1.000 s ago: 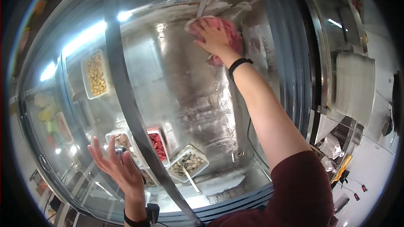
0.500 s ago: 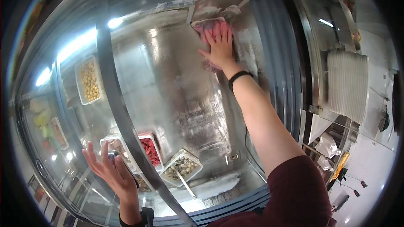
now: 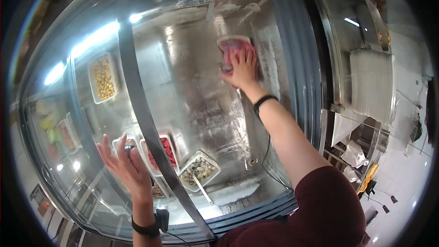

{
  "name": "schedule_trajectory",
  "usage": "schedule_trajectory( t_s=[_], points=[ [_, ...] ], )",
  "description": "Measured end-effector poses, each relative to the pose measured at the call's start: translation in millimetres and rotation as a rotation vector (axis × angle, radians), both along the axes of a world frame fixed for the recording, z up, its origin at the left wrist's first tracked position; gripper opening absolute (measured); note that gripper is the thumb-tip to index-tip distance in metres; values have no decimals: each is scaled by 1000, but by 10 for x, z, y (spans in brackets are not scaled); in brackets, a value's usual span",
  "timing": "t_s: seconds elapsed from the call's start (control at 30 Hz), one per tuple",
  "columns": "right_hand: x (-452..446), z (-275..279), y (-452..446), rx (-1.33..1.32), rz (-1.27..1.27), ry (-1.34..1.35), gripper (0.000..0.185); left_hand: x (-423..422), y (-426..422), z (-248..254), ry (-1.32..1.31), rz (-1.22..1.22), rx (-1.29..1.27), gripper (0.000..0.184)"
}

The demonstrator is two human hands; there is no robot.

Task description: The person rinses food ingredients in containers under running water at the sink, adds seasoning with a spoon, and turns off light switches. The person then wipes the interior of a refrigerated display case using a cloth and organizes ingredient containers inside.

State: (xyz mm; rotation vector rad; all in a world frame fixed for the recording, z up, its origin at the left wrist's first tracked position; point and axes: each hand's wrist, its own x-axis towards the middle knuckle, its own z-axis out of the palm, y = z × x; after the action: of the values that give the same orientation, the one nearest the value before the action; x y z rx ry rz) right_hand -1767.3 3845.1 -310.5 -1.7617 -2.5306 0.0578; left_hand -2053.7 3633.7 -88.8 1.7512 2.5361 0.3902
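Note:
My right hand (image 3: 243,69) reaches down into a metal-floored display case and presses on a bunched pink cloth (image 3: 235,45). Its fingers curl over the near part of the cloth, which has a pale edge and lies against the metal floor (image 3: 196,73). My left hand (image 3: 128,167) is raised at the lower left near the glass, fingers apart, and I see nothing held in it. Behind it, partly hidden, is a small dark rounded object (image 3: 129,148) whose kind I cannot make out.
A frame bar (image 3: 139,87) crosses the case. Trays hold red pieces (image 3: 168,151), greyish shellfish-like food (image 3: 200,170) with a white-handled utensil (image 3: 202,190), and yellowish round pieces (image 3: 103,78). A drain fitting (image 3: 253,160) is in the floor. White stacked items (image 3: 372,80) stand right.
My right hand has drawn the pink cloth toward me along the metal floor. My left hand is slightly higher and further right in view. The camera view has shifted a little.

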Motion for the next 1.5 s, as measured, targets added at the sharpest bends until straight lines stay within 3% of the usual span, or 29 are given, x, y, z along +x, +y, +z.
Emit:
schedule_trajectory(
  t_s=[0.13, 0.23, 0.33, 0.37, 0.4, 0.47, 0.5, 0.6, 0.63, 0.73, 0.83, 0.9, 0.97, 1.07, 1.2, 1.27, 1.33, 1.5],
  points=[
    [190, 57, -827, -110, -36, -2, 71, 21, 1, 25, -17, 6, 39, 27],
    [400, -187, -1042, -194, -12, -18, 49, -10, -34, -13, -21, 3, 56, 27],
    [430, -297, -811, -326, -156, 429, 40, -22, -50, -48, -33, 14, 73, 27],
    [234, 250, -758, -474, -422, 730, 37, -17, -45, -26, -29, 8, 80, 26],
    [326, -30, -674, -398, -411, 844, 37, -12, -47, -12, -41, 11, 90, 26],
    [262, 226, -538, -474, -495, 1223, 34, -4, -47, -5, -69, 18, 106, 26],
    [285, 223, -487, -562, -503, 1453, 35, -6, -41, -1, -61, 10, 108, 26],
    [422, 354, -439, -850, -639, 1797, 39, -13, -48, -10, -52, 0, 114, 26],
    [416, 462, -469, -784, -749, 1645, 46, -4, -42, -13, -52, 7, 118, 26],
    [271, 203, -557, -13, -457, 802, 55, 0, -47, -18, -44, 32, 114, 27],
    [-222, 35, -500, 108, -237, 452, 65, -5, -50, -34, -32, 33, 94, 27],
    [-736, 166, -550, -61, -195, 174, 64, -7, -38, -29, -18, 12, 90, 28],
    [-1029, 169, -588, -261, 165, 102, 55, 10, -11, 5, -26, 16, 58, 28],
    [-1294, -427, -333, -13, 590, 243, 52, -10, 5, -1, -4, 14, 14, 27],
    [-1077, -687, 707, 1, 664, 217, 51, 6, -6, -35, -28, 25, -22, 28],
    [-726, -103, 1119, -451, 589, -6, 54, 5, -11, -52, -61, 42, -15, 28],
    [-323, -207, 1250, 206, 609, 21, 53, 4, -2, -34, -22, 35, -35, 29],
    [-31, -337, 711, 278, 243, 60, 45, 23, -2, -25, -9, 24, -32, 28]
  ],
)
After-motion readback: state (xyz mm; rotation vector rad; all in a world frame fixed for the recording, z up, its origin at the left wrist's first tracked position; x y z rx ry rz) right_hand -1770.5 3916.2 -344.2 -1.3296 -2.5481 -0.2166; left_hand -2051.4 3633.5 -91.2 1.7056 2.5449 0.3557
